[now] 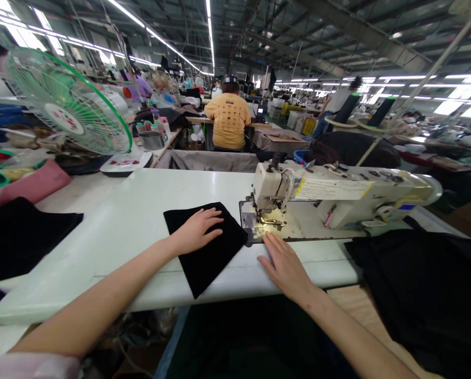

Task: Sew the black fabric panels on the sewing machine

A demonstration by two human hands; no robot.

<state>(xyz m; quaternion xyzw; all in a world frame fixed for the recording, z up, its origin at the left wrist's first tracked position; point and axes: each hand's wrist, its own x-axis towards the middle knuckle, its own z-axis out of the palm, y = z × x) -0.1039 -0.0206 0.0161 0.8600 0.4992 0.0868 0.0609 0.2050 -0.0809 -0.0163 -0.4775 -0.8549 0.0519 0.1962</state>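
Pink sleeve (38, 367) leads to the left hand (196, 231), loosely spread on black fabric (206, 268) near the tabletop's (140, 210) front edge; the right hand (286, 266), half-open, seemingly empty, rests beside the sewing machine (267, 187). Probably light and limp, the fabric suits a corner pinch.

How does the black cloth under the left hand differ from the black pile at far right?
The small piece lies flat under the left hand; the pile is larger, with uneven layers. The small piece is by the left end of the sewing machine, the pile by its right end. Both are black fabric.
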